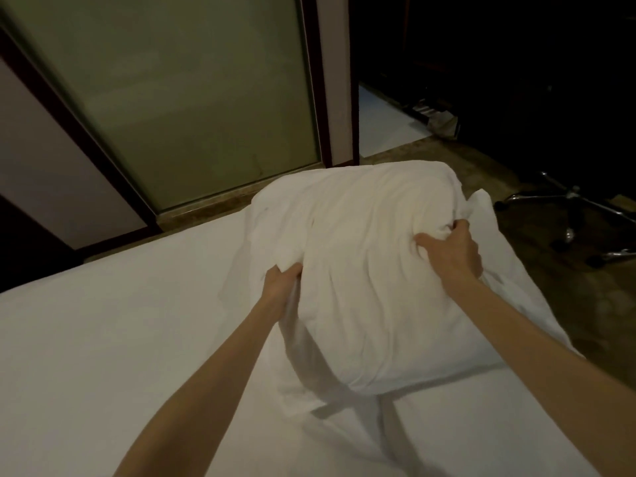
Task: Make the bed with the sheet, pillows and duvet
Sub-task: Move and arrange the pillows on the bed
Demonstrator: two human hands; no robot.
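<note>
Both arms were unclothed: the left forearm (220, 366) and right forearm (537, 332) showed bare along their whole visible length. The left hand (281, 281) and right hand (451, 252) were likewise bare.

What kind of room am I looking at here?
Likely a hotel bedroom: a bed covered by a white sheet, a pillow, a tall frosted glass panel in a dark frame, and a wheeled chair base on the floor.

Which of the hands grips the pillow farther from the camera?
The right hand, bunching the pillow by its right edge; the left hand grips the left edge, closer in.
</note>
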